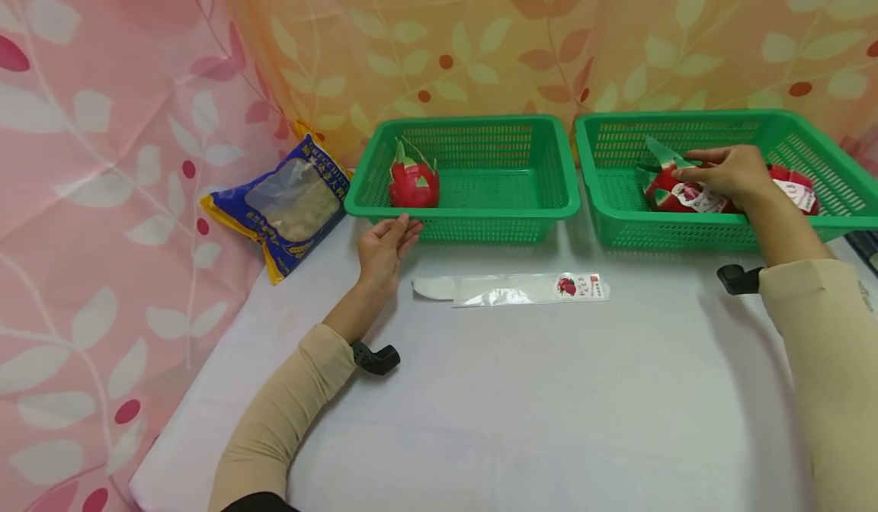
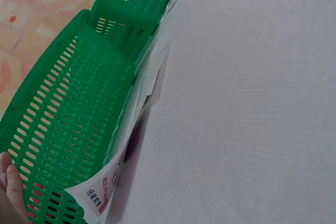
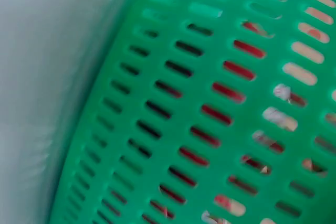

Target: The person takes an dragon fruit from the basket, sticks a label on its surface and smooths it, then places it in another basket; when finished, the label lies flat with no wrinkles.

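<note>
Right hand [image 1: 734, 171] first: it's bent over the labelled dragon fruit [image 1: 689, 198], thumb and fingertips right up by its leafy end. The fruit's body sits just under those tips, at 6 o'clock, inside the right basket [image 1: 658, 232]. Can't tell from here whether they've actually closed round it. Left hand [image 1: 382, 251] is easier: thumb and fingers lightly pinching the near rim of the left basket [image 1: 507, 226], nothing else in them.

My read is that the step in hand is either getting hold of that fruit or settling it down, and I honestly couldn't say which. If it's a pickup, the next move seems to call for a snug hold round the body rather than the leaves, then straight up past the rim.

Further out: a second labelled fruit [image 1: 796, 192] is at about 3 o'clock from the right fingertips, same basket. An unlabelled-looking dragon fruit [image 1: 414, 186] stands inside the left basket at 1 o'clock from the left hand, just past the rim. The long printed plastic sleeve [image 1: 511, 289] lies flat on the white table [image 1: 549, 398], 4 o'clock from the left hand, and a blue-and-yellow bag [image 1: 295, 196] leans at 10.
</note>
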A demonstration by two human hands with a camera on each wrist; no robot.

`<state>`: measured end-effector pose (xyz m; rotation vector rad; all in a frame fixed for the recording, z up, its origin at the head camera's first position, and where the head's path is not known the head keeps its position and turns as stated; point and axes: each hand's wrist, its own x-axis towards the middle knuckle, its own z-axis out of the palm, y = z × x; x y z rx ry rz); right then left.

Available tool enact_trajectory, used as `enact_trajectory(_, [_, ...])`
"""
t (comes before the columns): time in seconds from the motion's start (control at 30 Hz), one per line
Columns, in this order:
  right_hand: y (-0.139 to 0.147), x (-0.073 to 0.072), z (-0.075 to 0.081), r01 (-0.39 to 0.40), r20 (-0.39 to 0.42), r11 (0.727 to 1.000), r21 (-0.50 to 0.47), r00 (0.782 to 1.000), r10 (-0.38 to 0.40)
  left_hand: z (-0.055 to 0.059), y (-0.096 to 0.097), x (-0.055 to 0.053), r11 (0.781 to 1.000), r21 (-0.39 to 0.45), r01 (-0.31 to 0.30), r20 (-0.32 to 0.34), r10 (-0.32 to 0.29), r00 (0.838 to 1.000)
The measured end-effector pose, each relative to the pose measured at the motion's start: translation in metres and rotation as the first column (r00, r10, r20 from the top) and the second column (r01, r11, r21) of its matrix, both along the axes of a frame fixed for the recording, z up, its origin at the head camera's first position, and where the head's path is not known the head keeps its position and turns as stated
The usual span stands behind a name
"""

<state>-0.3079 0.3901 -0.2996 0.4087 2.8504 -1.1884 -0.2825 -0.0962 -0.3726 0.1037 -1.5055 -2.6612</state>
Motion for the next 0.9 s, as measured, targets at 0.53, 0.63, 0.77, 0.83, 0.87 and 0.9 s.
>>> enact_trajectory(0.53, [-0.004, 0.006, -0.004, -0.012, -0.175, 0.995, 0.100, 0.984, 0.029, 0.001, -0.005, -0.003, 0.999, -0.046, 0.000, 0.022, 0.001, 1.000])
enact_trajectory(0.63, [-0.020, 0.006, 0.002, 0.015, -0.285, 0.994, 0.107, 0.958, 0.017, 0.000, -0.007, -0.002, 0.998, -0.057, 0.000, 0.021, 0.001, 1.000])
enact_trajectory(0.77, [-0.063, -0.001, 0.014, -0.003, -0.421, 0.999, 0.049, 0.907, 0.023, 0.001, -0.008, -0.002, 0.998, -0.057, -0.001, 0.023, 0.002, 1.000])
enact_trajectory(0.83, [-0.091, -0.007, 0.019, -0.053, -0.475, 0.998, 0.026, 0.878, 0.059, 0.001, -0.008, -0.001, 0.999, -0.054, -0.003, 0.023, 0.005, 1.000])
enact_trajectory(0.87, [-0.106, -0.011, 0.021, -0.085, -0.496, 0.996, 0.026, 0.864, 0.086, 0.001, -0.009, -0.001, 0.999, -0.051, -0.005, 0.026, 0.006, 1.000])
enact_trajectory(0.9, [-0.120, -0.014, 0.022, -0.116, -0.505, 0.993, 0.026, 0.856, 0.114, 0.001, -0.009, -0.001, 0.999, -0.049, -0.007, 0.028, 0.008, 1.000])
